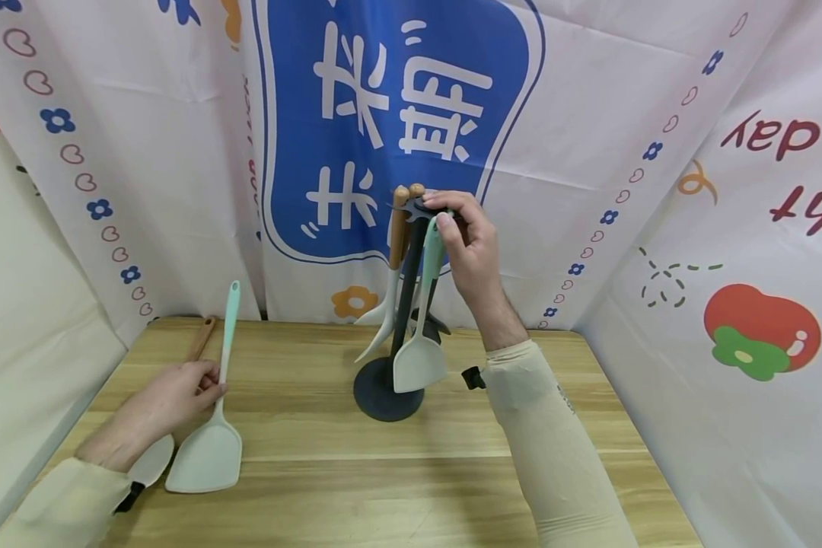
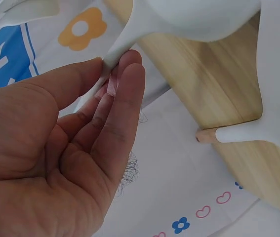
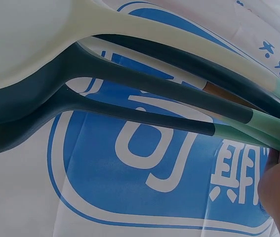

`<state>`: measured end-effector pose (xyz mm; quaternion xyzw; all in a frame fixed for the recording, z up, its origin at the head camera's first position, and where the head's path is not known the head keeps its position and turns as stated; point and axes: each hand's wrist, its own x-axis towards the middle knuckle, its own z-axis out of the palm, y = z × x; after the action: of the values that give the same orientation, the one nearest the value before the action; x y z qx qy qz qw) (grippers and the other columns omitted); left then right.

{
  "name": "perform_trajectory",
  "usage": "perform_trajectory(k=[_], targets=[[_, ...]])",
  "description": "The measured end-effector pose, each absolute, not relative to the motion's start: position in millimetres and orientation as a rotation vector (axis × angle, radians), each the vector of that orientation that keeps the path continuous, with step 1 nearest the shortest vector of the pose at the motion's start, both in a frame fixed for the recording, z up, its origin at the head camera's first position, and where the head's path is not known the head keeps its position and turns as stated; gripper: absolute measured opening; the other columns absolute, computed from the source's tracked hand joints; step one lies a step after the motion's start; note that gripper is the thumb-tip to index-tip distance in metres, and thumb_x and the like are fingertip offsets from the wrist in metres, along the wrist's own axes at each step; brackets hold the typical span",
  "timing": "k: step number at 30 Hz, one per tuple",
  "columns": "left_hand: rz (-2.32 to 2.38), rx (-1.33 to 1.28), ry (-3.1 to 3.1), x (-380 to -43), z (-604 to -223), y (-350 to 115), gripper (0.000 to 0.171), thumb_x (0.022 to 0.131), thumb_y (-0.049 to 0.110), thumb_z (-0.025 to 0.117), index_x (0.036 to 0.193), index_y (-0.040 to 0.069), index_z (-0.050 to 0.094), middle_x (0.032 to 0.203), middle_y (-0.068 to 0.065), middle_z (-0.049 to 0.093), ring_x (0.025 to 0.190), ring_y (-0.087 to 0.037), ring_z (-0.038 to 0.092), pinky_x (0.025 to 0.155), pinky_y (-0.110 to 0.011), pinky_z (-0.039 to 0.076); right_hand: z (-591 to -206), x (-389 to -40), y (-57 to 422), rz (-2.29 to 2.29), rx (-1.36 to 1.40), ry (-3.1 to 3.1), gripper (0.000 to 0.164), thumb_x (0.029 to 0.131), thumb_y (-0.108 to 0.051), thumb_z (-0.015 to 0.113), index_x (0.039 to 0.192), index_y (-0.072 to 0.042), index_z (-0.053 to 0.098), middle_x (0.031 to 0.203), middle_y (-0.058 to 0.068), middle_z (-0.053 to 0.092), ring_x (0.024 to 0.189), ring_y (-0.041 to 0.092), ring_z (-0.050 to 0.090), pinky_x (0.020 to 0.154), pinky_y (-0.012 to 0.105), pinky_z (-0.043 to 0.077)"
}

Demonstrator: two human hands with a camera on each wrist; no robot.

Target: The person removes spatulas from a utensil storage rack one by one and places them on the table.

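Note:
My left hand point(image 1: 178, 396) pinches the pale shaft of a white turner point(image 1: 208, 457) with a mint handle; in the left wrist view, thumb and fingers meet on its neck point(image 2: 117, 49). Beside it on the table lies another white-headed utensil point(image 1: 152, 460) with a wooden handle, partly hidden by the left arm. At the top of a dark utensil stand point(image 1: 388, 390), my right hand point(image 1: 469, 243) grips the upper end of a second white turner point(image 1: 421, 361), also mint-handled. That turner hangs blade down against the stand. In the right wrist view the fingertips are mostly out of frame.
White utensils with wooden handles point(image 1: 397, 236) hang on the stand's far left side. Dark utensils point(image 3: 164, 86) with mint grips hang behind the turner. A printed cloth point(image 1: 589, 91) rises behind the wooden table point(image 1: 329, 487), with more cloth at both sides.

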<state>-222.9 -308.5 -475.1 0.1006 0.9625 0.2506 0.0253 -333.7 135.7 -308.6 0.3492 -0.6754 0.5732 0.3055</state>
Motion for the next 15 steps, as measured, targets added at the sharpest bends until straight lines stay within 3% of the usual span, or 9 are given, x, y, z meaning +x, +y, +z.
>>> perform_trajectory(k=[15], targets=[[0.663, 0.386, 2.944, -234, -476, -311, 0.018, 0.109, 0.004, 0.077, 0.093, 0.001, 0.07, 0.078, -0.002, 0.068, 0.068, -0.014, 0.059, 0.058, -0.026, 0.046, -309, -332, 136, 1.532, 0.926, -1.776, 0.049, 0.111, -0.026, 0.054, 0.13, 0.016, 0.071, 0.141, 0.037, 0.068, 0.137, 0.003, 0.066, 0.122, 0.027, 0.054]])
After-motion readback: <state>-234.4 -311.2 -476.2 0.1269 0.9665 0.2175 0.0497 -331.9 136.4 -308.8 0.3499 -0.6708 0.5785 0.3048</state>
